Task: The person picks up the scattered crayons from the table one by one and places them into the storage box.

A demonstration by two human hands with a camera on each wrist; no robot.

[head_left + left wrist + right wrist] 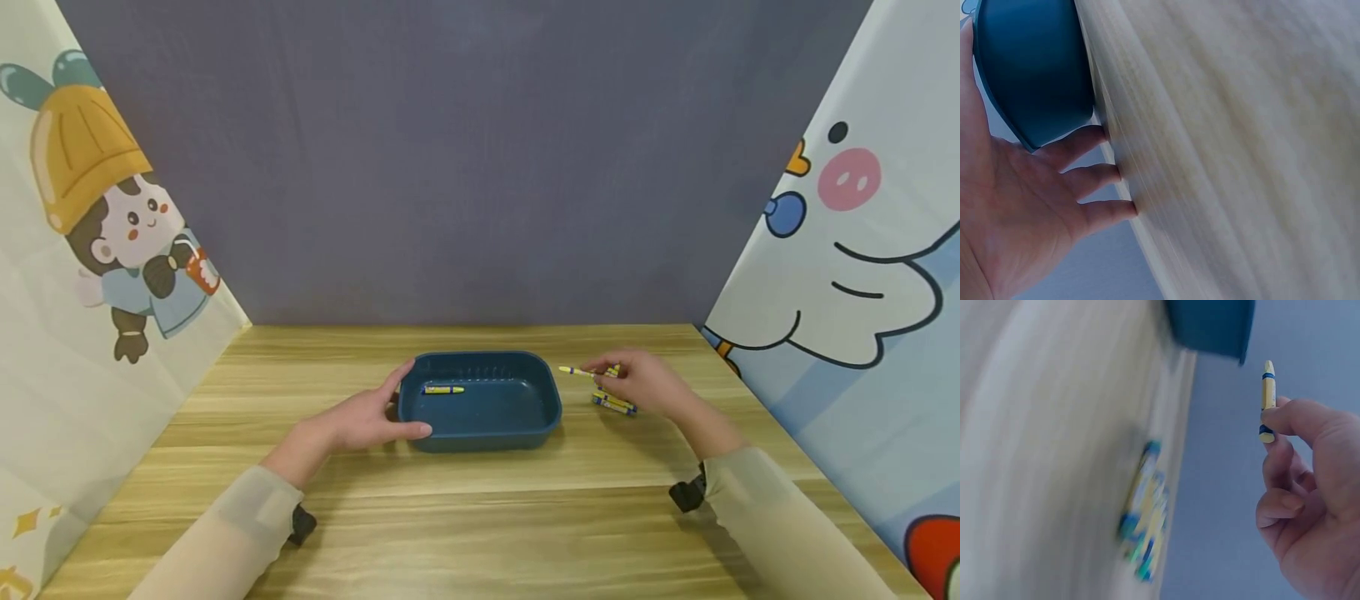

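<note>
A dark blue rectangular plastic box (480, 442) stands on the table, with one yellow crayon (442, 390) lying inside near its left end. My left hand (367, 417) spans the box's left end, fingers spread. Its thumb rests on the near rim and a finger touches the far left corner. In the left wrist view, three fingertips (1109, 212) reach the tabletop. Between thumb and fingers, my right hand (645, 382) pinches a yellow crayon with blue bands (1269, 397), right of the box and above the table. More crayons (613, 403) lie beneath that hand, partly hidden.
The wood-grain table (480, 517) ends at a grey back panel (480, 167). Printed cartoon panels flank it at left and right. Each wrist carries a small black device (687, 493) near the sleeve.
</note>
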